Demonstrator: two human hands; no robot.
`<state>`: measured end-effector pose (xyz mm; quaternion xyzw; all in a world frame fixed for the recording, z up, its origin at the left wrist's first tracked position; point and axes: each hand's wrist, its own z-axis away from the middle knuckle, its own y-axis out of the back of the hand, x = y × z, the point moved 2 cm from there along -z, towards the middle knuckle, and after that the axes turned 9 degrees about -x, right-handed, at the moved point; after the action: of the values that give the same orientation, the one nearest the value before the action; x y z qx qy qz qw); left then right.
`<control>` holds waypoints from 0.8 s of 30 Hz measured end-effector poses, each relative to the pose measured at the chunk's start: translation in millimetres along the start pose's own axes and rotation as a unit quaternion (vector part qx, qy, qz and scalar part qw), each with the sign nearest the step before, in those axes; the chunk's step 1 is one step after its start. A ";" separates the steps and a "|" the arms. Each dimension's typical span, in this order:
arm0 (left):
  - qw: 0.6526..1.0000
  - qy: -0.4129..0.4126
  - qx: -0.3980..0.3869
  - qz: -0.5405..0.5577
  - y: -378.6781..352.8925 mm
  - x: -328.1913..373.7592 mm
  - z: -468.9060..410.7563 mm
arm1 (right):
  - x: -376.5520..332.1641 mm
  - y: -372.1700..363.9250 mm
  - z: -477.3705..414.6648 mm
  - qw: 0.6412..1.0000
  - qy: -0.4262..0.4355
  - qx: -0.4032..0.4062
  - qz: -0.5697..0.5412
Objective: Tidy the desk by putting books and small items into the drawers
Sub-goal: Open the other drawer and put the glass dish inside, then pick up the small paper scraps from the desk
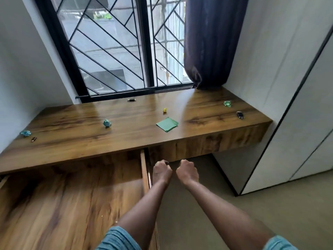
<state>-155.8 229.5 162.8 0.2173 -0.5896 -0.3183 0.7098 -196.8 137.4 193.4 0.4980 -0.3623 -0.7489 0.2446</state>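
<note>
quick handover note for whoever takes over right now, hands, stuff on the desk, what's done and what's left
Left hand and right hand: both curled under the front edge of the right drawer, which is shut; whether they grip anything is hidden.
Left drawer: pulled out, nothing visible inside.
On the desk: green paper square, yellow paper ball, three crumpled blue-green papers, three small dark items.
Done: one drawer open.
Left: open the right drawer, put everything away. No books in view.

Barred window (115,51), dark curtain (210,42), white wardrobe (297,105)
</note>
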 end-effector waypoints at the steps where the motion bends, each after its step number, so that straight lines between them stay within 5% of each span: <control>1: 1.000 -0.006 -0.003 0.006 -8.3 12.2 -12.4 | 9.2 7.9 -13.4 1.000 -0.005 0.006 0.004; 24: 0.985 -0.126 -0.109 -0.037 -173.8 261.7 -197.5 | 173.2 198.8 -294.3 0.980 -0.079 0.174 0.057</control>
<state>29.5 -91.2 185.3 0.1183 -0.6274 -0.4313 0.6375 9.5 -199.3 180.1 0.4506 -0.5330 -0.6965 0.1669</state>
